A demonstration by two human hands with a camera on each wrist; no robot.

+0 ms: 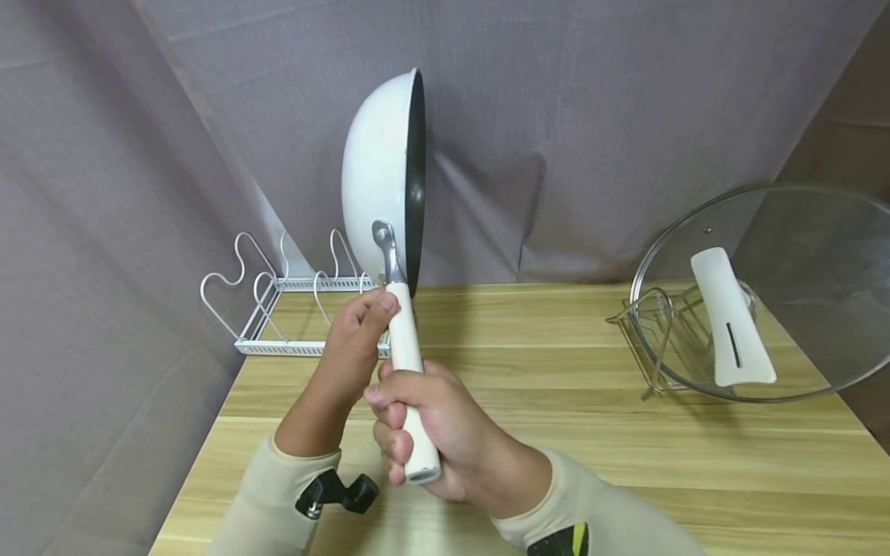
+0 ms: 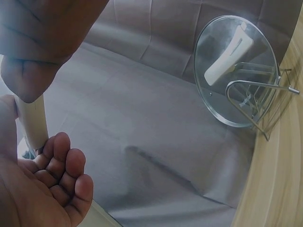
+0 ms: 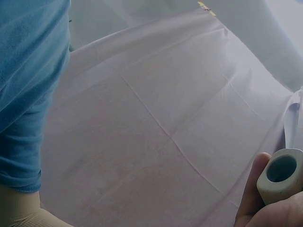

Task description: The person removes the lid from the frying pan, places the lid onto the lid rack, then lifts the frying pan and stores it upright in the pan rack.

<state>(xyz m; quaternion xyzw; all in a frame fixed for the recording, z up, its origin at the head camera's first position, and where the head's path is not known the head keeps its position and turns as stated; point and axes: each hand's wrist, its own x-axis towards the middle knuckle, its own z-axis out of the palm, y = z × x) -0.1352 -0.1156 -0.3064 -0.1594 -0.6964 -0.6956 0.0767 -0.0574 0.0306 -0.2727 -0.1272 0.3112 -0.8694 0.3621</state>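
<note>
A white wok (image 1: 375, 170) with a dark inside is held up on its edge, its opening turned to the right. Its cream handle (image 1: 405, 332) points down toward me. My right hand (image 1: 445, 425) grips the handle's lower part with the fingers wrapped round it. Higher up, near the metal joint, my left hand (image 1: 358, 328) holds the handle with the thumb along it. The left wrist view shows the left hand's curled fingers (image 2: 61, 165) beside the handle. In the right wrist view, the hollow handle end (image 3: 279, 177) shows by the right hand.
Behind the left hand stands a white wire rack (image 1: 278, 347) with several curved dividers, partly hidden by the hand and wok. At the right, a glass lid (image 1: 667, 255) with a cream handle leans in a metal stand (image 1: 653, 363) on the wooden table (image 1: 556, 432). Grey cloth (image 1: 556, 116) hangs behind.
</note>
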